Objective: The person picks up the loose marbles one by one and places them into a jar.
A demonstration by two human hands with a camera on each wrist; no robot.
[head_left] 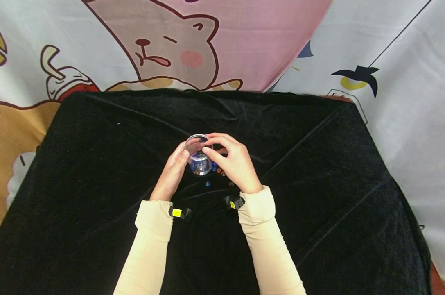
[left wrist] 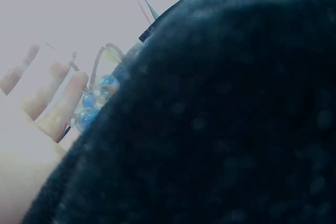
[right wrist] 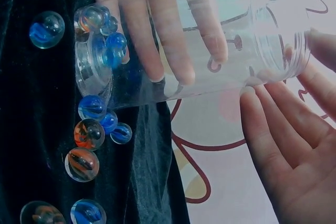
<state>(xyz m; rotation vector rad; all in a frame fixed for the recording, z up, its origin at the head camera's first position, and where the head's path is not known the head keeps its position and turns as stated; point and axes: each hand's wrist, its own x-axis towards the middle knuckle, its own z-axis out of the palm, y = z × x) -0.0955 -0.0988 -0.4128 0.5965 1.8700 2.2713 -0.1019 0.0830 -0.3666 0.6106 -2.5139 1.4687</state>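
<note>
A clear plastic jar [head_left: 201, 167] stands upright on the black cloth with several glass marbles [right wrist: 114, 50] at its bottom. My left hand [head_left: 172, 172] grips the jar from the left, its fingers showing through the transparent wall in the right wrist view. At the jar's mouth, my right hand [head_left: 238, 164] holds the rim, thumb at the opening and other fingers against the outside. Several blue and orange marbles [right wrist: 82, 164] lie on the cloth beside the base, partly hidden by the right hand in the head view. The left wrist view is washed out, with blurred marbles [left wrist: 95, 103] near the fingers.
A single blue marble [head_left: 207, 184] lies apart, in front of the jar. Black velvet cloth [head_left: 318, 184] with creases covers the table. Behind it hangs a printed curtain [head_left: 266, 41] with cartoon animals. Both wrists carry black straps.
</note>
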